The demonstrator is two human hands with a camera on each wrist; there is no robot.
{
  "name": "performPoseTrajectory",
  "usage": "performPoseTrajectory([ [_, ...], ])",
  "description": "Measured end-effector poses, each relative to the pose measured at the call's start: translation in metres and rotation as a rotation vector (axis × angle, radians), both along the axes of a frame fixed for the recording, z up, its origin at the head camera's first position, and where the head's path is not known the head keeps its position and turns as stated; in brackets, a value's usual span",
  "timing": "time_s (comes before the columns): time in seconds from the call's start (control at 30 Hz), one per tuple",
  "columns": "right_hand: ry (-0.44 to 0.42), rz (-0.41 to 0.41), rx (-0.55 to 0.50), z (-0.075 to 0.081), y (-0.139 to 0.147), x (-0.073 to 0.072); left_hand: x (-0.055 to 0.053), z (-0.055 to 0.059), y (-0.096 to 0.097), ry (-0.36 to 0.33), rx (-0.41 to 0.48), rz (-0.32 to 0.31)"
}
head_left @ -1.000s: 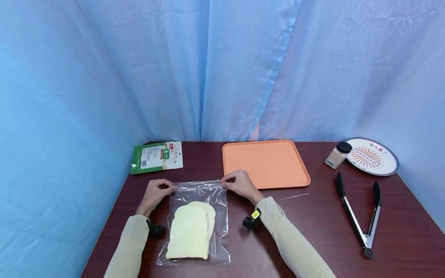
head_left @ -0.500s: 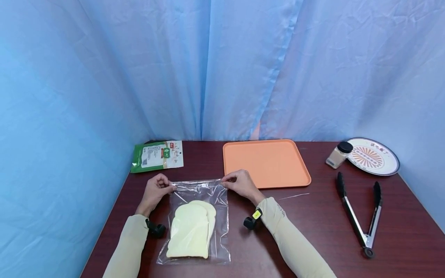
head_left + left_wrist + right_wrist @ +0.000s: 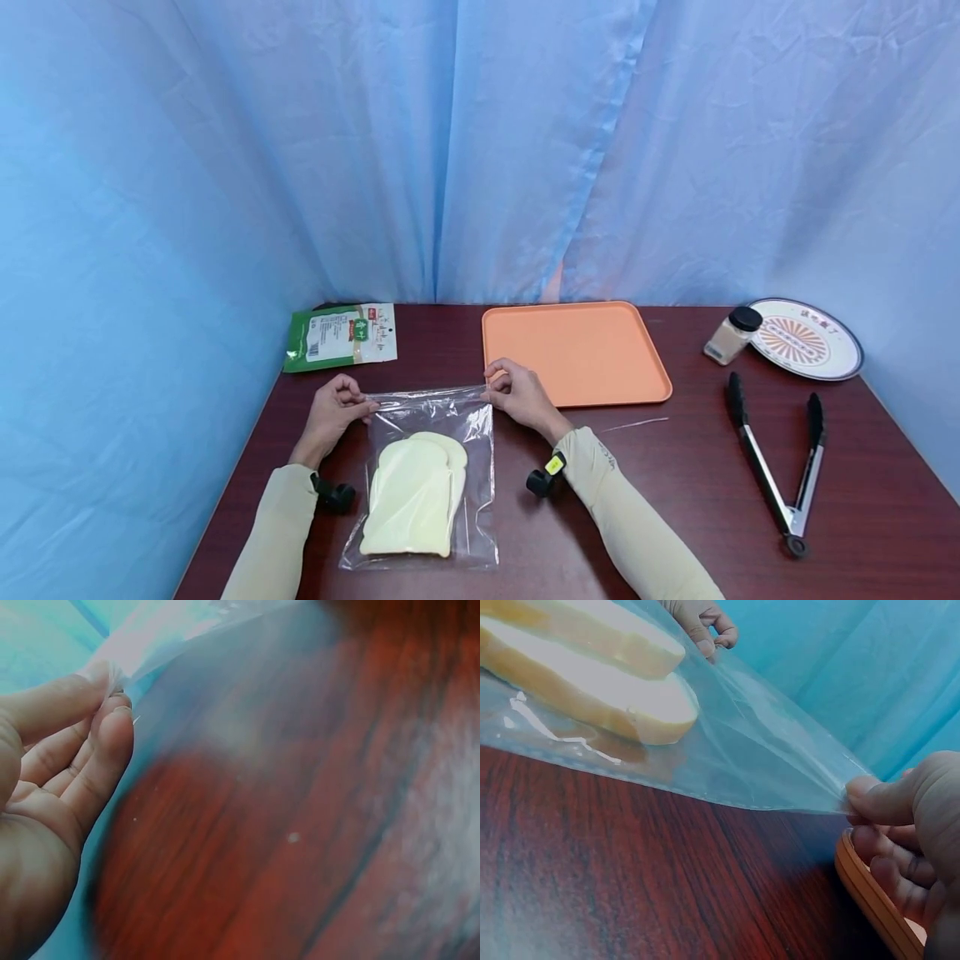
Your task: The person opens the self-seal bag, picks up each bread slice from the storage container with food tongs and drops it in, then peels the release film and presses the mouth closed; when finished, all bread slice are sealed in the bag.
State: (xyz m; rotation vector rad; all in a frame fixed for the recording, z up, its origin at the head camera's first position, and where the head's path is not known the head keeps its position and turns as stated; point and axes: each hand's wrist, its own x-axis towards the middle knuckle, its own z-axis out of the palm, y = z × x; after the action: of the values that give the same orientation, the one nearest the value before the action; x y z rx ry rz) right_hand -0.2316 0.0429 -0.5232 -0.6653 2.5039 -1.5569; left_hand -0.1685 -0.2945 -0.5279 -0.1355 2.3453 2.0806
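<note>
A clear plastic bag (image 3: 476,467) lies on the dark wood table with two slices of bread (image 3: 408,500) inside, one overlapping the other. My left hand (image 3: 333,419) pinches the bag's far left corner between thumb and fingers; the left wrist view shows the plastic bunched at the fingertips (image 3: 112,724). At the far right corner, my right hand (image 3: 521,400) pinches the edge with thumb and forefinger. The right wrist view shows the bag's top edge stretched between both hands, raised off the table near my right thumb (image 3: 866,791).
Behind my right hand sits an orange tray (image 3: 577,350). A green and white packet (image 3: 341,337) lies at the back left. To the right are black-tipped tongs (image 3: 772,483), a jar (image 3: 729,336) with a black lid, a patterned plate (image 3: 840,354) and a thin clear strip (image 3: 633,424).
The fingers of my right hand have shifted slightly up and to the right along the bag's edge. My left hand and the bread have stayed almost in place.
</note>
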Motion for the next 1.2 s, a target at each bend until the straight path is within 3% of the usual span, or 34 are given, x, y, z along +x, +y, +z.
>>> performPoseTrajectory([
  [0.17, 0.024, 0.011, 0.045, -0.0001, -0.001, 0.0003, -0.0006, 0.0007, 0.0002, -0.012, 0.008, -0.018],
  [0.43, 0.09, -0.029, 0.09, -0.0017, -0.0029, 0.0017, -0.0019, 0.0036, 0.0013, -0.048, -0.059, -0.024],
  [0.77, 0.113, -0.032, 0.106, 0.0012, -0.0033, 0.004, -0.002, 0.004, -0.0001, -0.044, -0.058, -0.027],
  [1.03, 0.185, -0.017, 0.152, 0.0021, -0.0043, 0.0045, -0.0011, 0.0033, -0.0022, -0.034, -0.061, -0.034],
  [1.2, 0.148, 0.027, 0.133, 0.0028, -0.003, 0.0005, -0.0027, 0.0044, -0.003, -0.008, -0.038, -0.042],
])
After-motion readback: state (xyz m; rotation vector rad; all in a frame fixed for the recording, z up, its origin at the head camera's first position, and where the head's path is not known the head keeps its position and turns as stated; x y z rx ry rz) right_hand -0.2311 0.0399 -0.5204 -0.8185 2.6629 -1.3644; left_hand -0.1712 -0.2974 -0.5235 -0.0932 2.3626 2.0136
